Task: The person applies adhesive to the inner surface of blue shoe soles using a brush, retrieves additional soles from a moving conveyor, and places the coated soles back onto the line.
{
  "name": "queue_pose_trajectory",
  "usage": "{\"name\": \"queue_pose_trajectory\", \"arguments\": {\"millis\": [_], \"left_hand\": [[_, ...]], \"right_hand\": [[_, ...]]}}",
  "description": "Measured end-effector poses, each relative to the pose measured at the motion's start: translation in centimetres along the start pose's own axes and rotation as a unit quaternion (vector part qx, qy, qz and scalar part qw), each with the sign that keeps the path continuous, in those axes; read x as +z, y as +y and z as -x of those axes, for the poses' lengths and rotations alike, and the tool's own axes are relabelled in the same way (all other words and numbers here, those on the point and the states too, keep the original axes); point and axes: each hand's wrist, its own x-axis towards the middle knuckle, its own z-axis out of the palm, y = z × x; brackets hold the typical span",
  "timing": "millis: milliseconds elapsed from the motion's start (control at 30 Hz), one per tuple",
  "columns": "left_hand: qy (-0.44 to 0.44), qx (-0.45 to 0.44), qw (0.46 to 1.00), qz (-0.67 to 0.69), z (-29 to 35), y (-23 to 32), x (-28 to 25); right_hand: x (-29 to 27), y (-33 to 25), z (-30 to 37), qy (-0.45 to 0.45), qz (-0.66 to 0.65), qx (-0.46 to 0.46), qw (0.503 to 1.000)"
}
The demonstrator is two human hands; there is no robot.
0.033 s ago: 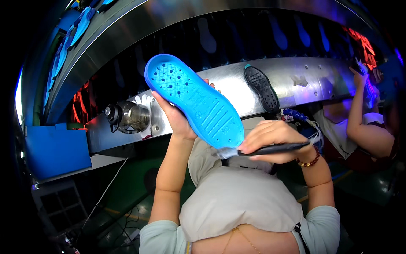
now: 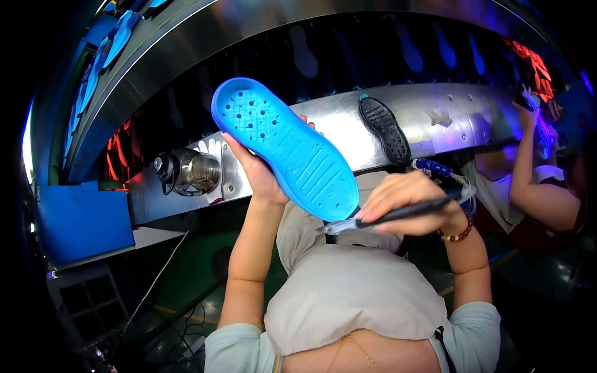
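Observation:
A bright blue shoe sole [image 2: 305,155], with holes at its heel and ridges across its forefoot, is held tilted above my lap. My left hand [image 2: 264,177] is closed around its middle from beneath, with fingertips showing at the far edge. My right hand [image 2: 404,202] grips a black-handled tool [image 2: 407,211] with a pale, tapered tip; I cannot tell its exact kind. That tip lies just below the sole's toe end, slightly apart from it. A dark shoe sole [image 2: 384,129] with a small green piece at one end rests on the metal ledge beyond my right hand.
Along the curved metal ledge [image 2: 435,118] stands a clear bottle with a black lid [image 2: 189,171] at left. Dark sole shapes hang in the slot behind. A blue box [image 2: 84,217] is at far left. Another person's arm [image 2: 528,174] works at right, holding a bluish-lit thing.
My right hand has drawn the tool slightly away from the sole's toe edge, and the hand has turned a little. The blue sole has barely shifted.

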Motion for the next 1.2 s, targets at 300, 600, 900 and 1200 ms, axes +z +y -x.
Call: {"name": "queue_pose_trajectory", "arguments": {"millis": [300,600,900,1200], "left_hand": [[0.002,-0.028,1.000,-0.005,-1.2,2.3,2.8],[0.040,-0.051,0.998,0.024,1.3,-1.5,2.5],[0.032,-0.032,0.998,0.052,-0.1,-0.2,2.4],[0.008,-0.277,0.959,0.051,-0.7,1.6,2.7]], "right_hand": [[-0.5,1.8,-0.3,0.116,-0.191,0.038,0.974],[2.6,-0.7,-1.6,0.150,-0.125,0.075,0.978],[-0.8,-0.7,-3.2,0.102,-0.024,0.036,0.994],[-1.3,-2.0,-2.8,0.042,0.005,0.036,0.998]]}}
